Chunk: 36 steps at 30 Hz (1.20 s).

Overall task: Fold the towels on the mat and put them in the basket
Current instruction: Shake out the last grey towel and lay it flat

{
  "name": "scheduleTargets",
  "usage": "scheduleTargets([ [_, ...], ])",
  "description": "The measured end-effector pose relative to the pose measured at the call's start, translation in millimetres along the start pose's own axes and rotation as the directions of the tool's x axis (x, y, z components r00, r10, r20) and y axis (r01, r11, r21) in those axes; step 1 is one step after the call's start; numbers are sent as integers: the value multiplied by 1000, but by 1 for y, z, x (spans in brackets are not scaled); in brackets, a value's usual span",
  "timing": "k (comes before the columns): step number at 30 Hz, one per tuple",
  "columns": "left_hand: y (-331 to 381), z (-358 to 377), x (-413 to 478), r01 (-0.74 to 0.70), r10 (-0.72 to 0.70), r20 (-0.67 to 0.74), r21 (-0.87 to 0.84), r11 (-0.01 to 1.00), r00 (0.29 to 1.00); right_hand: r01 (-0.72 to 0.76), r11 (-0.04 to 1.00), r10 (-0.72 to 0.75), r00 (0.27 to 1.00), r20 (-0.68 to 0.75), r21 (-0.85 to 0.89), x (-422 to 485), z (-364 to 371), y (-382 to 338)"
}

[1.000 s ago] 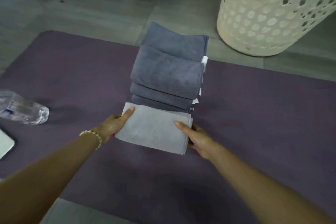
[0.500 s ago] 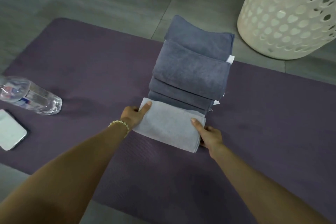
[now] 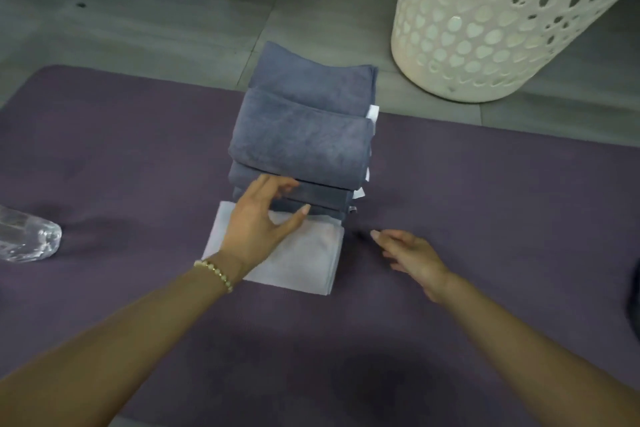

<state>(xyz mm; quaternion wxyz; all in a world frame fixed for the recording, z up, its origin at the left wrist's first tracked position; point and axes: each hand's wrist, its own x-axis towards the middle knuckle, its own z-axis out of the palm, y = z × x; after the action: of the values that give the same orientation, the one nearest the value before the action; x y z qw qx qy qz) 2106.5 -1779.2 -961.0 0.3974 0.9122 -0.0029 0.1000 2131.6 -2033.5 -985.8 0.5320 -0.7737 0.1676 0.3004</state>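
At the far left a clear plastic bottle [image 3: 27, 239] lies on its side on the purple mat [image 3: 121, 149], whose surface looks matte and finely grained. The left hand [image 3: 258, 222], a beaded bracelet [image 3: 216, 274] at its wrist, gripped the side of the pale towel [image 3: 304, 260] half a second ago. It has now let go and reaches across that towel with fingers spread and nothing held, its fingertips at the near edge of the dark towels [image 3: 304, 139]; whether they press on them I cannot tell. The pale towel is a flat, thin, smooth-looking rectangle lying folded on the mat, butted against the dark stack. The dark ones are plusher and thicker, blue-grey, folded into soft overlapping pads with small white tags at their right ends. The right hand [image 3: 412, 253] has also released the towel and hovers just beside its right edge, fingers loose and empty. This suggests the folding is finished and gathering the pile comes next. The basket [image 3: 485, 28], a tall cream cylinder of hard perforated plastic, stands on the floor beyond the mat.
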Motion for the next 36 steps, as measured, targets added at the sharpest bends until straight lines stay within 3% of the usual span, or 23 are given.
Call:
scheduleTargets([
  [4, 51, 55, 6, -232, 208, 223, 89, 969, 952, 67, 994, -82, 976, -201, -83, -3, -80, 24],
  [10, 112, 151, 28, -372, 194, 528, 256, 892, 827, 49, 927, -180, 928, -327, -373, -24, -201, 88],
  [13, 132, 194, 40, -354, 102, 576, 345, 869, 811, 10, 857, -220, 912, -348, -515, -32, -251, 123],
  [16, 166, 242, 45, -351, 73, 606, 354, 867, 792, -92, 829, -201, 871, -448, -552, -48, -298, 153],
  [20, 222, 307, 33, -314, 92, 644, 238, 919, 759, -137, 872, -181, 802, -569, -470, -66, -336, 190],
  [23, 261, 354, 16, -295, 140, 680, 116, 949, 720, -189, 839, -220, 739, -636, -510, -68, -349, 204],
  [25, 286, 382, 4, -207, 106, 708, 57, 977, 698, -190, 870, -208, 694, -689, -454, -67, -359, 212],
  [29, 326, 434, -16, 165, -114, 782, 14, 986, 613, -6, 995, -69, 649, -758, -96, -66, -368, 215],
  [31, 340, 453, -26, 379, -226, 777, -18, 925, 588, 2, 996, -68, 649, -758, -88, -66, -369, 215],
  [33, 352, 461, -27, 609, -339, 780, -67, 790, 526, 25, 996, -83, 640, -764, -88, -66, -370, 217],
  [36, 363, 465, -16, 703, -339, 825, -96, 705, 452, 83, 997, -48, 676, -735, 11, -72, -371, 218],
])
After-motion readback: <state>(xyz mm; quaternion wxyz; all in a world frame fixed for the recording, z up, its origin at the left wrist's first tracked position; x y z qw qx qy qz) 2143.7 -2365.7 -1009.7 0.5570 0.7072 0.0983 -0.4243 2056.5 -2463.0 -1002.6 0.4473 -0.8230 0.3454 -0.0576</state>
